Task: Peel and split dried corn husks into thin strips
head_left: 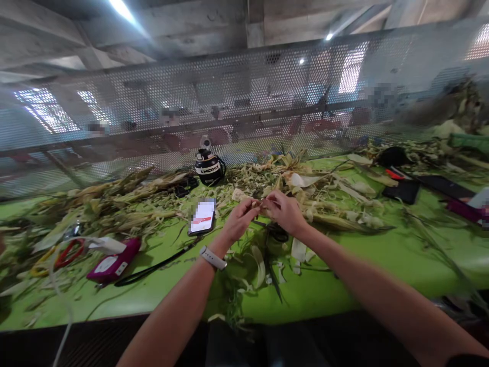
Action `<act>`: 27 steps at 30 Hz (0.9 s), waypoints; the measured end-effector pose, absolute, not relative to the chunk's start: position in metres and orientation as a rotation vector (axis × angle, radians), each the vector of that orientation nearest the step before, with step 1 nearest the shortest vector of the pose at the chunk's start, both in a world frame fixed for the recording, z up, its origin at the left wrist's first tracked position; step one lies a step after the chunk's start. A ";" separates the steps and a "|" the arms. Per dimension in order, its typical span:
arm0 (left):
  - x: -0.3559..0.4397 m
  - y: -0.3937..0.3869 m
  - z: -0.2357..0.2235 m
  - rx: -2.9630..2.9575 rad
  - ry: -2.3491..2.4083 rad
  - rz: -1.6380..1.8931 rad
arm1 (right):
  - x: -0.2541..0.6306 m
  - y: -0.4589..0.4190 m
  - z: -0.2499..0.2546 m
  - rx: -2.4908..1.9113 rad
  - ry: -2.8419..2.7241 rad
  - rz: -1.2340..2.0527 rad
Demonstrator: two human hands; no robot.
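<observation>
My left hand (240, 219), with a pale watch (213, 258) on its wrist, meets my right hand (284, 211) above the green table (168, 290). Both hands are closed, fingertips pinched together around something small that I cannot make out. Just beyond the left fingertips shows a pale, bumpy piece (239, 194); whether it is held I cannot tell. Under the right hand lies a dark looped thing (278, 233), partly hidden. Pale husk scraps (259, 266) and thin green strips are scattered below the hands.
A lit phone (202, 216) and a black ENERGY bottle (209, 168) stand left of centre. Further left are a magenta device (114, 261), a black strap (158, 265) and red-handled scissors (70, 253). Dried husks (114, 209) heap along the back, before a perforated metal screen (229, 92).
</observation>
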State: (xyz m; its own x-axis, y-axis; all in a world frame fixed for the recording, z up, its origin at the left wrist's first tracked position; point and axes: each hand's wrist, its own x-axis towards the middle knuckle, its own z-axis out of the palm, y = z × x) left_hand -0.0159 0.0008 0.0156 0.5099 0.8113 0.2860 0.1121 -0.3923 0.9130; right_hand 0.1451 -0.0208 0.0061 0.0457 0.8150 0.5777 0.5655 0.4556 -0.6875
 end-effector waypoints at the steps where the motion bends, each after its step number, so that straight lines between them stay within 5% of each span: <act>1: -0.015 0.002 0.015 1.803 0.747 0.953 | 0.145 -0.019 0.005 -1.221 -1.568 0.373; 8: -0.016 0.011 0.010 1.465 0.752 1.084 | 0.148 -0.023 0.018 -0.988 -1.169 0.903; 22: -0.017 0.013 0.010 1.340 0.747 1.024 | 0.149 -0.022 0.016 -0.882 -1.470 0.524; 27: -0.013 0.007 0.014 1.373 0.712 0.997 | 0.148 -0.020 0.016 -0.841 -1.476 0.801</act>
